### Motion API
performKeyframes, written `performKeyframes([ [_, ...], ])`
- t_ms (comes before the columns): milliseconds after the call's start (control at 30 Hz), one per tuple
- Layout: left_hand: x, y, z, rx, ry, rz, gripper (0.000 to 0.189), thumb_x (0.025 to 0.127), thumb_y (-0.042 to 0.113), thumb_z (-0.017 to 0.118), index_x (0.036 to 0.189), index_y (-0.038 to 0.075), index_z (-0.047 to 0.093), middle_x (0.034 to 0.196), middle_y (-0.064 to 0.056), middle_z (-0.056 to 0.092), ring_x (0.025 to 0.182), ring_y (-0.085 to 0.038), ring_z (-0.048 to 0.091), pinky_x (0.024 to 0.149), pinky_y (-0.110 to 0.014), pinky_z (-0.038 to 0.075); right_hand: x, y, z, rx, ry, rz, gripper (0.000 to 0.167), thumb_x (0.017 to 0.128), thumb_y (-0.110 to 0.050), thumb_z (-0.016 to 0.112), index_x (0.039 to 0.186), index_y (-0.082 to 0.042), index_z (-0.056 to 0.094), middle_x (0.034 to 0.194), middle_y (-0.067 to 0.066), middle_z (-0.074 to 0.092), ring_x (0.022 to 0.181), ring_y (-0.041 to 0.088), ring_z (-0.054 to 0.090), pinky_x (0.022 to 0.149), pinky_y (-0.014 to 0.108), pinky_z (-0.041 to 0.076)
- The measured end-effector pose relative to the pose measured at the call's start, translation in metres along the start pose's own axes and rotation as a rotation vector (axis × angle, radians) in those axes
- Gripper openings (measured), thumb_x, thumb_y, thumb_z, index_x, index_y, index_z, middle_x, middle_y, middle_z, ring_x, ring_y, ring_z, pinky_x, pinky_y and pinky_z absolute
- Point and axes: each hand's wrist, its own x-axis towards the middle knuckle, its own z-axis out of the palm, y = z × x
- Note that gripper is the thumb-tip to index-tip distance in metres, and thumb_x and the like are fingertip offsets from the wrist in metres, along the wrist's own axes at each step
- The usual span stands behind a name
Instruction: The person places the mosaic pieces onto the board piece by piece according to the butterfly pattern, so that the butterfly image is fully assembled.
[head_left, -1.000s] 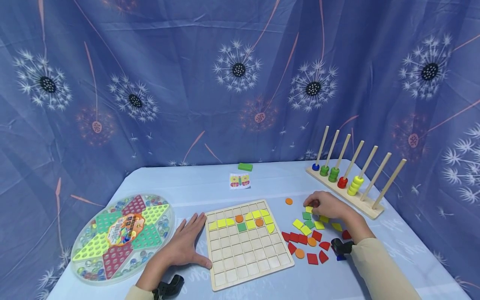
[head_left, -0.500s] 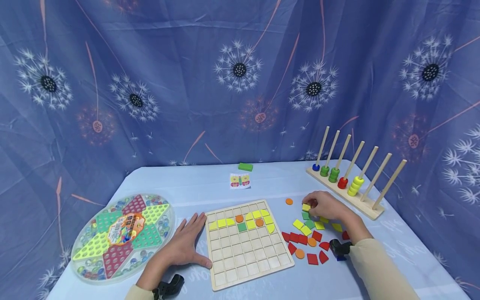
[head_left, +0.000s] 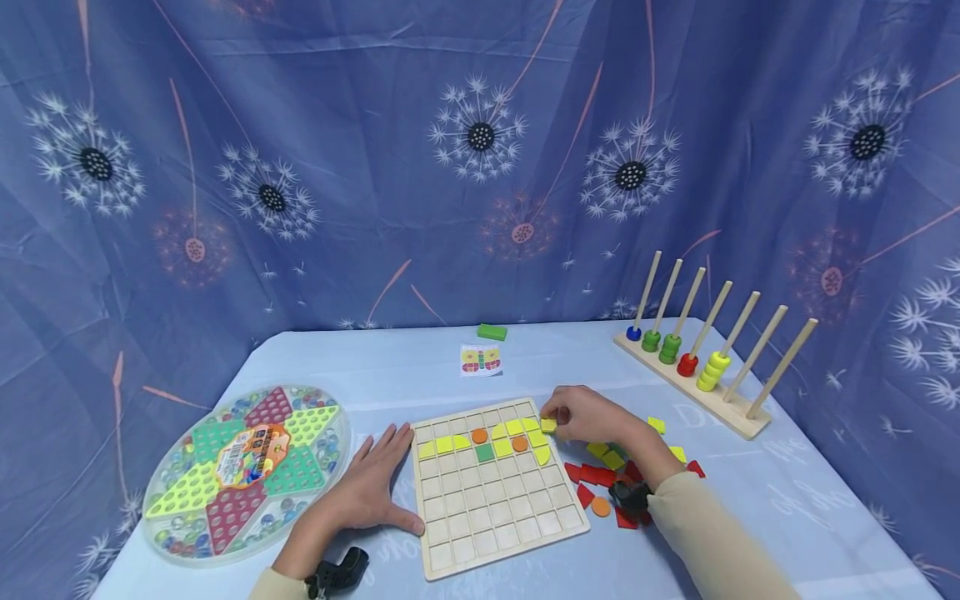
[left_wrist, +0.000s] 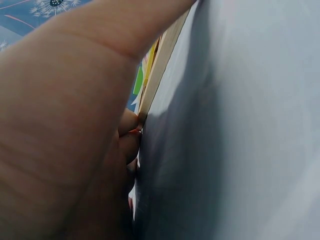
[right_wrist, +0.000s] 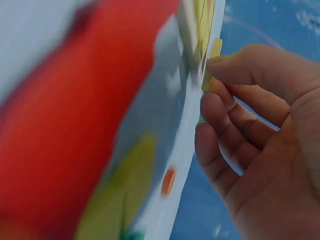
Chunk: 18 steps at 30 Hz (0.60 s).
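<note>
My right hand pinches a yellow square tile between thumb and fingers, at the right rim of the wooden grid board. In the right wrist view the tile stands out from the fingertips, the other fingers loosely bent. My left hand lies with fingers spread and straight along the board's left side, thumb and fingertips at its edge. Yellow tiles, two orange discs and a green square fill cells in the board's upper rows. The left wrist view shows the board's side beyond the hand.
Loose red tiles, yellow tiles and an orange disc lie right of the board, partly under the right forearm. Behind are a butterfly picture card and green block. Chinese checkers sits left; a peg stacker, right.
My right hand has picked the yellow square from the loose tiles and carried it left to the board's right rim. The left hand has stayed in place.
</note>
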Motion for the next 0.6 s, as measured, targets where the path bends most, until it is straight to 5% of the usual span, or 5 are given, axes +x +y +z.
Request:
performKeyframes([
  [600, -0.001, -0.002, 0.002, 0.002, 0.002, 0.000, 0.145, 0.040, 0.086, 0.069, 0.154, 0.011, 0.020, 0.159, -0.005, 0.017, 0.146, -0.027, 0.005, 0.115, -0.051, 0.000, 0.044, -0.084, 0.054, -0.139, -0.074, -0.300, 0.035, 0.078, -0.005, 0.069, 0.110, -0.018, 0.073, 0.094, -0.013, 0.059, 0.079, 0.004, 0.053, 0.069, 0.018, 0.047],
])
